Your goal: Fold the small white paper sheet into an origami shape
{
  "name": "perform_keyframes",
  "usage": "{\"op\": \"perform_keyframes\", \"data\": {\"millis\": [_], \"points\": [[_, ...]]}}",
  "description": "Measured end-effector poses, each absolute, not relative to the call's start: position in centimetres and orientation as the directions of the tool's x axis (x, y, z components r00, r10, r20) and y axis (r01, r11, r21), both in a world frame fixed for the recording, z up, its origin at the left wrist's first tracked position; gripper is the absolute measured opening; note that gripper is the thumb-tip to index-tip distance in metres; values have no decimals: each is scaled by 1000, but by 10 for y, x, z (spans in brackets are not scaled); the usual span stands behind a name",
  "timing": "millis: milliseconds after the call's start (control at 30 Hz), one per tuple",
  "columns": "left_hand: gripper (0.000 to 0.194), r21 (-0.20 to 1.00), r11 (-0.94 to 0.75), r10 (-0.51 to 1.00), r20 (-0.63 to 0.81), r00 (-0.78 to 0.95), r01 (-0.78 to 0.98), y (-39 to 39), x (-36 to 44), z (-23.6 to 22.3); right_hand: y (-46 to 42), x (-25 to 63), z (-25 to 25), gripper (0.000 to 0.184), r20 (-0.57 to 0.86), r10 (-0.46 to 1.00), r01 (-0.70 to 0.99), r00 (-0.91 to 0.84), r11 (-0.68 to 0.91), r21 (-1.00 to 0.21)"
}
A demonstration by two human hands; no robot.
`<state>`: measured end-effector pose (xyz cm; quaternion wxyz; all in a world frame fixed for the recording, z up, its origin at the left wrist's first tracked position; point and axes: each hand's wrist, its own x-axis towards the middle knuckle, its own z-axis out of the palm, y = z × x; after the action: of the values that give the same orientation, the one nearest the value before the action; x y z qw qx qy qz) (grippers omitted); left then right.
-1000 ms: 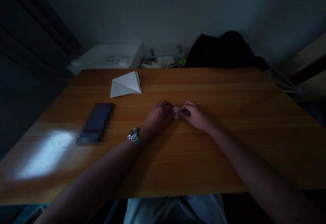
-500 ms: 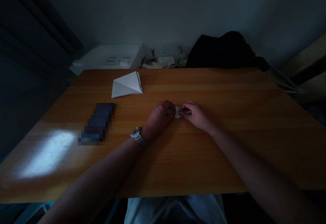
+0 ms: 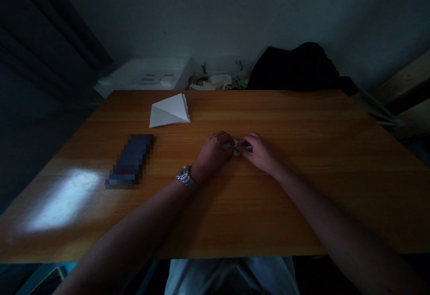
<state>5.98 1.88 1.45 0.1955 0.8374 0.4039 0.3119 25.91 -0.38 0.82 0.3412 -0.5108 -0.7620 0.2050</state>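
Between my fingers, low over the middle of the table, is a small piece of folded white paper (image 3: 237,152), mostly covered by both hands. My left hand (image 3: 215,151), with a metal watch (image 3: 185,177) on its wrist, pinches the paper's left side. From the other side my right hand (image 3: 257,150) grips it between thumb and fingers. The fingertips of the two hands nearly meet, so the exact folds are hidden.
The wooden table (image 3: 302,196) has folded white paper sheets (image 3: 170,111) at the back left. A blurred dark flat object (image 3: 131,160) lies nearer on the left. Beyond the far edge are a white plastic bin (image 3: 151,73), clutter and a black cloth (image 3: 298,69).
My left hand has shifted slightly right, closer to my right hand, and less of the small paper shows between them. The whole view has also moved a little.
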Motion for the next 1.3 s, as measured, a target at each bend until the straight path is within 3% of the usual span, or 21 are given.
{"op": "perform_keyframes", "data": {"millis": [633, 933, 1300], "points": [[6, 595, -605, 788, 351, 507, 529, 20, 58, 15, -4, 258, 4, 10, 310, 931, 644, -193, 359, -676], [12, 613, -631, 752, 334, 568, 475, 25, 54, 17, -3, 261, 3, 15, 325, 926, 761, -192, 350, -546], [20, 538, -710, 670, 318, 670, 455, 26, 42, 20, 2, 266, -1, 20, 307, 926, 731, -219, 364, -577]]}}
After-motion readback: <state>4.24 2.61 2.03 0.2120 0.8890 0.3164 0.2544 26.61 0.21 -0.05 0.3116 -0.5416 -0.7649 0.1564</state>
